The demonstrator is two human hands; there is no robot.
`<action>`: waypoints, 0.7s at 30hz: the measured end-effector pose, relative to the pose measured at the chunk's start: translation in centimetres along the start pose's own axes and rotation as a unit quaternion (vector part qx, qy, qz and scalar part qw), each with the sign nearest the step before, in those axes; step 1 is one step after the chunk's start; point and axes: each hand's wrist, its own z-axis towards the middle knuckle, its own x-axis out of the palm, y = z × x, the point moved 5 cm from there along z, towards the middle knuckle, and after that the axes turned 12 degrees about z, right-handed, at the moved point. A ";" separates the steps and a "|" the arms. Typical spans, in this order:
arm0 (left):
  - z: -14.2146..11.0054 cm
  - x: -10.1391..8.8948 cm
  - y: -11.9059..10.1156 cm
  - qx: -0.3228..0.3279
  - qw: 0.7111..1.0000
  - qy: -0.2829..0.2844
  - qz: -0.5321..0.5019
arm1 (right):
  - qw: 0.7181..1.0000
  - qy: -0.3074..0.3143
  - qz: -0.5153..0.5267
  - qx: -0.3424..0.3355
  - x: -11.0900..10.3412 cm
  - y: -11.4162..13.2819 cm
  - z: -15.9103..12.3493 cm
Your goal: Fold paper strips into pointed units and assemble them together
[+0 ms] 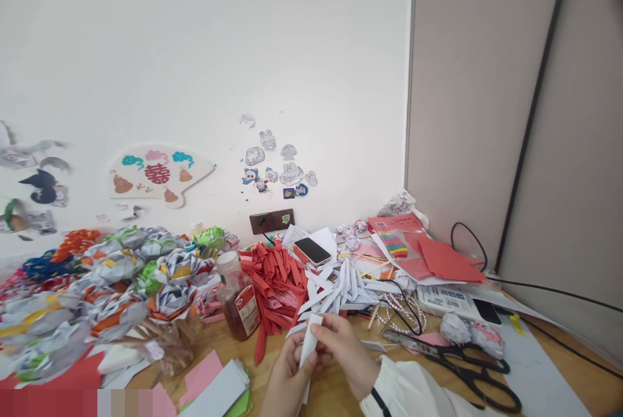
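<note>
The fingers of your left hand [288,375] and right hand [344,353] pinch a folded white paper strip [310,341]; uneven pressing could crease it crookedly.

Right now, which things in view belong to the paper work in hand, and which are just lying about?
Likely in the job: white paper strip, pinched by the left hand and right hand; white folded pieces just beyond; perhaps red folded pieces.

Likely lying about: phone behind the white folded pieces; red-labelled bottle; beaded strand.
</note>
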 end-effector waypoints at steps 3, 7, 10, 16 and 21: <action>-0.2 0.3 -0.2 -0.007 1.000 0.009 -0.006 | 1.000 -0.012 -0.016 -0.018 -0.2 0.0 0.0; -0.4 0.5 -0.5 -0.017 1.000 0.015 -0.008 | 0.999 -0.020 -0.033 -0.036 -0.3 0.0 0.1; -0.5 0.5 -0.7 -0.023 1.000 0.012 0.017 | 0.998 -0.028 -0.041 -0.045 -0.3 0.1 0.1; -0.6 0.8 -0.6 -0.039 0.999 0.029 0.003 | 0.997 -0.046 -0.051 -0.040 -0.4 -0.1 0.1; -0.6 0.9 -0.1 -0.062 0.997 0.033 -0.012 | 0.997 -0.031 -0.054 -0.045 -0.6 -0.2 0.3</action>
